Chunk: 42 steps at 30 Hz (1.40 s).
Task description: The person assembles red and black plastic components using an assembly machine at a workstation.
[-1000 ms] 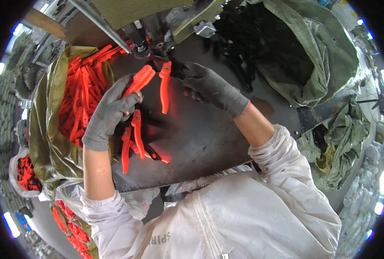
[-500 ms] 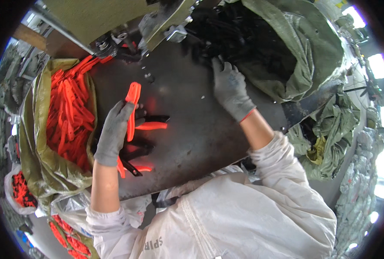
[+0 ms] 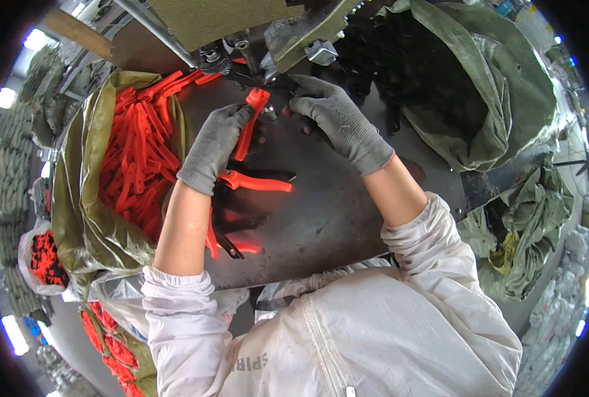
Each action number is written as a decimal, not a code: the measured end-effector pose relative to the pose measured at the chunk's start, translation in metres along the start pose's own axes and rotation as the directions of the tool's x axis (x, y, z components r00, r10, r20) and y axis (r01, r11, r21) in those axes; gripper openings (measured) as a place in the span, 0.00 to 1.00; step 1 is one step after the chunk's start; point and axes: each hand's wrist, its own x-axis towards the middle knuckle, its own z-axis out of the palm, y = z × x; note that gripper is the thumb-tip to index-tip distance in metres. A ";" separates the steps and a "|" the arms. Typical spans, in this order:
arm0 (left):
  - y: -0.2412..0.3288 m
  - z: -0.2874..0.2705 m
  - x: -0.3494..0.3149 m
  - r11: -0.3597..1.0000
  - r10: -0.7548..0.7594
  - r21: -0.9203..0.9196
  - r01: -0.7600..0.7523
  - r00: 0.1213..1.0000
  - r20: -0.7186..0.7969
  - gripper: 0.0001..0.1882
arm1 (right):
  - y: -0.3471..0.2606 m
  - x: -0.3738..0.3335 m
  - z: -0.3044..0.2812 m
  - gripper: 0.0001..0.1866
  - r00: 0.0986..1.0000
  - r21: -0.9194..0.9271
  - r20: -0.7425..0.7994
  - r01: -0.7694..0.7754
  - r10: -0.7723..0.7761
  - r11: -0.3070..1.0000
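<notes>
- One red handle [image 3: 250, 124] sits pinched in the grip of the left hand [image 3: 216, 140], over the dark worktop [image 3: 334, 215] and just below the metal fixture [image 3: 243, 45].
- The left forearm slants up from the lower edge, wrist nearly straight, the back of the grey glove showing.
- The right hand [image 3: 337, 122] is near the handle's upper end, fingers bent and reaching left; I cannot tell whether its grip holds anything.
- The handle's long axis runs steeply, its broad end pointing away from the person and slightly right, its narrower end back toward the body.
- Below the left hand, a red curved handle [image 3: 260, 182] lies nearly crosswise, its tip to the right.
- Left of that hand, an olive bag [image 3: 76, 198] gapes open, heaped with red handles [image 3: 135, 155].
- Beyond the right hand, a green bag [image 3: 516, 86] lies open toward dark pieces [image 3: 384, 69], their outlines blurred.
- Farther out at lower left, a small white bag [image 3: 25, 264] holds red and black pieces [image 3: 47, 258].
</notes>
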 end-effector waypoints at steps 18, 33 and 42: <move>-0.043 -0.069 -0.010 0.057 0.745 0.942 -0.330 0.642 0.181 0.12 | 0.037 0.011 0.011 0.31 0.994 -0.139 0.050 -0.091 0.099 0.986; -0.134 -0.232 -0.119 0.469 0.479 0.851 0.235 0.742 -0.469 0.20 | 0.021 -0.009 0.016 0.29 0.981 -0.185 0.052 -0.172 0.184 0.968; 0.015 -0.042 -0.079 0.922 0.183 0.372 -0.102 0.965 -0.190 0.14 | 0.043 -0.009 0.006 0.34 0.987 -0.043 0.049 -0.153 0.155 0.987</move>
